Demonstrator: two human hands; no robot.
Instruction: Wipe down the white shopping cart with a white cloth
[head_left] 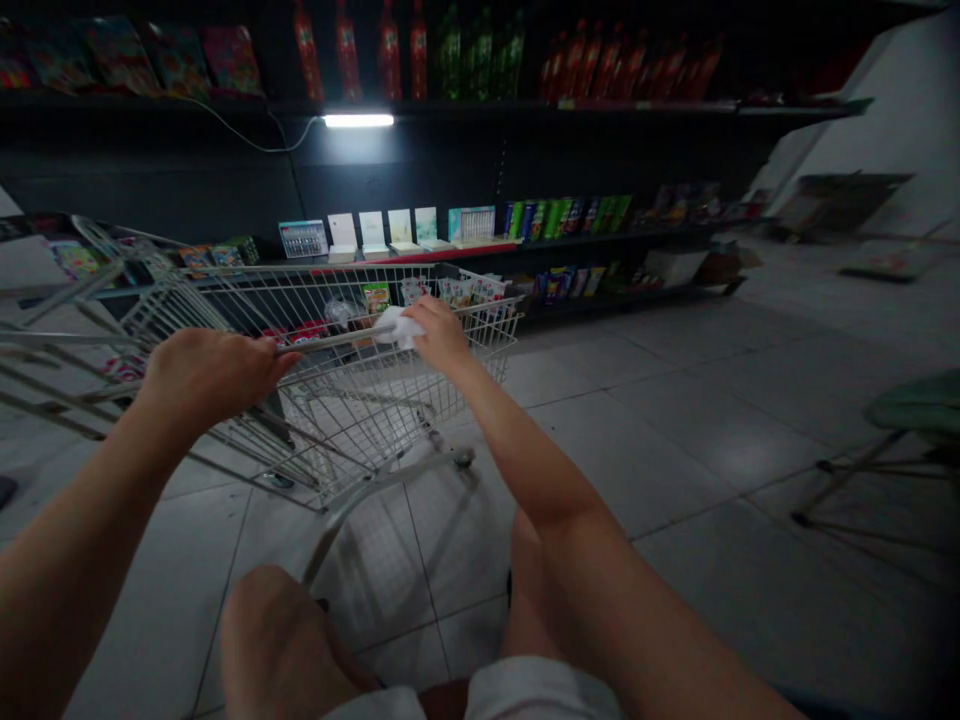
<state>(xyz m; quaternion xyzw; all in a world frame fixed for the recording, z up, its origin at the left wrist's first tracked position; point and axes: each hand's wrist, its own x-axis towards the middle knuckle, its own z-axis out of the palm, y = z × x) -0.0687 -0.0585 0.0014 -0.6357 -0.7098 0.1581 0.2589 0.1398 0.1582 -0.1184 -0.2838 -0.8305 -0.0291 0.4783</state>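
Note:
A wire shopping cart (352, 420) stands side-on in front of me. My left hand (214, 372) is wrapped round a rail (330, 343) along the near top of the cart. Farther right along the same rail, my right hand (439, 335) presses a crumpled white cloth or tissue (397, 325) against it, fingers closed on it. Through the wires I see the shelf goods behind the cart; whether any item lies inside the basket, I cannot tell.
Dark store shelves (420, 170) run behind the cart, with red bottles (390, 50), green bottles (480, 55), boxes and cans (555, 218). A lit tube lamp (358, 121) hangs there. To the right stands a folding stool (911, 420) on the tiled floor (675, 430).

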